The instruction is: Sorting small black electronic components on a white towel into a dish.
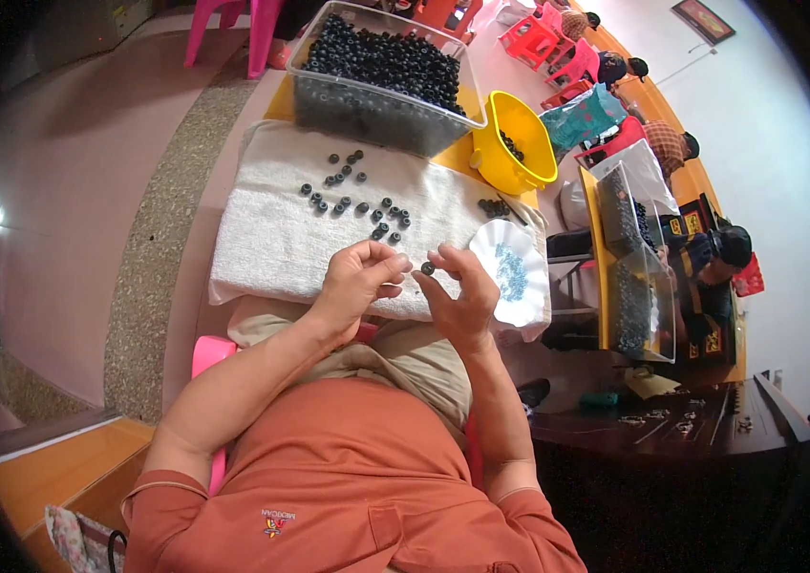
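Note:
Over the near edge of a white towel, my two hands are close together. Between the thumb and fingers of my right hand is a small round black part. My left hand is pinched just beside it, its fingertips closed on something too small to make out. Several more black parts lie scattered on the towel ahead. To the right of my right hand sits a white wavy-rimmed dish with small light-blue pieces in it.
A clear plastic bin full of black parts stands at the far side. Beside it is a yellow basket with a few inside. A small dark cluster lies near the dish. Other people sit along the right, near more clear bins.

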